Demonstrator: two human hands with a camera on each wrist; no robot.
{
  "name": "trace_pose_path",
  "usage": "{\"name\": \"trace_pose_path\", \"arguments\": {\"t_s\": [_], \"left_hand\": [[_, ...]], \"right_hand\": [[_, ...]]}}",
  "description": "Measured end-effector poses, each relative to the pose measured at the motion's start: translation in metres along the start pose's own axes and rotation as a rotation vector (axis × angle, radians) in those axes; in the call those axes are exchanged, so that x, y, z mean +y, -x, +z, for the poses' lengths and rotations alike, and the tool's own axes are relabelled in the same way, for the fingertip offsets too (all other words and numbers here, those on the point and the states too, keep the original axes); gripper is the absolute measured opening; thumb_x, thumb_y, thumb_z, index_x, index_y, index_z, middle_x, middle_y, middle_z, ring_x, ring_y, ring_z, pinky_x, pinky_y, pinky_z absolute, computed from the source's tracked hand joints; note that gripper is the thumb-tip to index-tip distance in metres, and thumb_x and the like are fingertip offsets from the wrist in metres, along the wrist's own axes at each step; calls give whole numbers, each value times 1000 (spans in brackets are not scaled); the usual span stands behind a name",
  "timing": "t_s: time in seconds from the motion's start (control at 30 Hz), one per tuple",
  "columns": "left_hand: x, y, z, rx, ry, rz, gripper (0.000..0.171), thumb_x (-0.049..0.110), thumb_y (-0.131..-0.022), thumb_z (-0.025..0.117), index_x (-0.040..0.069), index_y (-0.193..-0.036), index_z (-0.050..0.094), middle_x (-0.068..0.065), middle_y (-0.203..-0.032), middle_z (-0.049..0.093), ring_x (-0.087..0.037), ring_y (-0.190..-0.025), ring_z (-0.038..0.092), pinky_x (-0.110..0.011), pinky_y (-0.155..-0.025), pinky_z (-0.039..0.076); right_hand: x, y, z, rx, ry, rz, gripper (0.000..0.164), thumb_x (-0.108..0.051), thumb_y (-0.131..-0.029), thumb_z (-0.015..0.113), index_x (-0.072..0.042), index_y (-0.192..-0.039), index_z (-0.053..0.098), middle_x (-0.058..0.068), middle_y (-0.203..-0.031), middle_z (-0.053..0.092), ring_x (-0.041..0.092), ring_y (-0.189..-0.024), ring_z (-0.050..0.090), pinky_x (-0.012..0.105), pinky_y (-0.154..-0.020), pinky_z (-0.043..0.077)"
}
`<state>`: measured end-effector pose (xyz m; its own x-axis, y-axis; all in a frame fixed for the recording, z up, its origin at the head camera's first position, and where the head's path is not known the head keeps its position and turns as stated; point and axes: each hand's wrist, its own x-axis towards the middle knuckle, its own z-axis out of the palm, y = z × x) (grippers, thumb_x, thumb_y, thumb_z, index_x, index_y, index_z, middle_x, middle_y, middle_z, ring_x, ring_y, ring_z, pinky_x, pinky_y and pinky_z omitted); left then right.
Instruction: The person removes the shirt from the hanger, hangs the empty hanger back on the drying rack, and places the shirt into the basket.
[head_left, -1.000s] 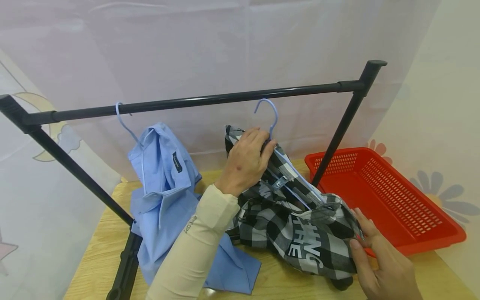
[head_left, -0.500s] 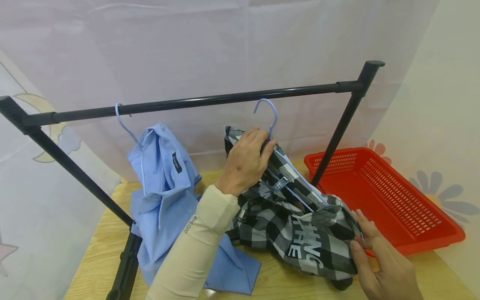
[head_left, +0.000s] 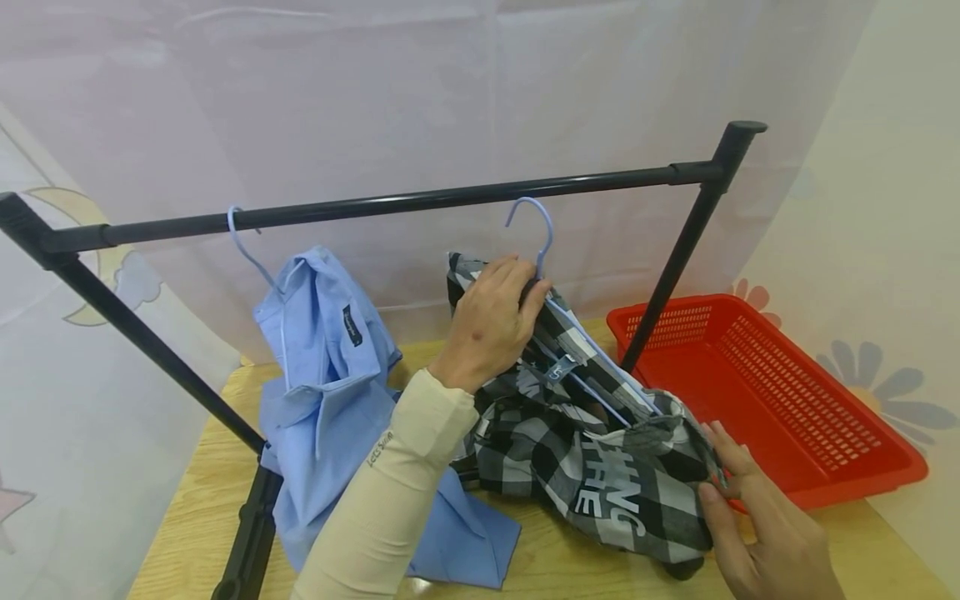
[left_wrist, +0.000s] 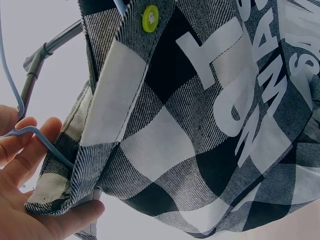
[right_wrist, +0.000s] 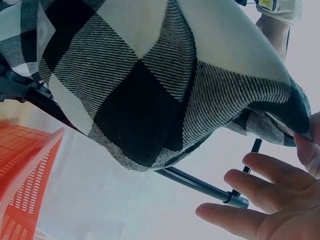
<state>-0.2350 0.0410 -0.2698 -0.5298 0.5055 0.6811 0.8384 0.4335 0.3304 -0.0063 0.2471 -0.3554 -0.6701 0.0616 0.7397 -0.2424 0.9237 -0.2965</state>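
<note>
A black, grey and white checked shirt (head_left: 615,492) with white lettering spreads across the right half of the head view. A light blue clothes hanger (head_left: 546,237) lies partly inside it, its arms running down toward the right shoulder. My left hand (head_left: 483,325) grips the hanger just below the hook, with the collar bunched under the fingers. In the left wrist view, the yellow-green button (left_wrist: 150,19) shows on the shirt front. My right hand (head_left: 772,525) pinches the shirt's right shoulder edge between thumb and forefinger; its other fingers (right_wrist: 260,192) extend loosely in the right wrist view.
A black rack bar (head_left: 420,200) crosses behind the hook, which stands apart in front of it. At left, a light blue shirt (head_left: 322,433) hangs from this bar on another hanger (head_left: 247,250). A red plastic basket (head_left: 735,408) stands at right on the wooden table (head_left: 195,508).
The hanger's arms have slid slightly further toward the shirt's right shoulder. My right hand keeps its pinch, its fingers shifting only a little, and the left hand stays in place.
</note>
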Motion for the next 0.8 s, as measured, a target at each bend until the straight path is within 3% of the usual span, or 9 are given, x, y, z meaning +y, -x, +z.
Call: {"name": "trace_pose_path", "arguments": {"t_s": [0.07,0.13,0.43,0.8], "left_hand": [[-1,0,1,12,-12,10,20,22,-106,49,7,-100,61,-6,-103,64,-25,-125,54,-38,-106,43],[-1,0,1,13,-12,9,20,22,-106,49,7,-100,61,-6,-103,64,-25,-122,55,-37,-103,45],[0,1,-1,11,3,6,19,21,-106,50,6,-100,61,-7,-101,63,-23,-110,58,-37,-94,48],[0,0,-2,-1,7,-11,20,22,-107,49,6,-100,61,-6,-100,63,-24,-113,58,-39,-97,47]], "right_hand": [[-2,0,-1,-22,-3,6,70,-54,-103,39,3,-141,52,21,-132,62,-9,-113,56,6,-97,29],[-3,-1,-2,-37,-12,14,69,-54,-103,38,2,-143,51,22,-133,60,-22,-122,35,6,-99,28],[-3,1,-1,-52,-7,23,66,-52,-103,40,-1,-144,50,24,-133,60,-19,-127,31,5,-101,25],[3,6,0,-76,8,12,61,-47,-104,45,-2,-145,50,25,-134,59,-13,-128,32,4,-98,26]]}}
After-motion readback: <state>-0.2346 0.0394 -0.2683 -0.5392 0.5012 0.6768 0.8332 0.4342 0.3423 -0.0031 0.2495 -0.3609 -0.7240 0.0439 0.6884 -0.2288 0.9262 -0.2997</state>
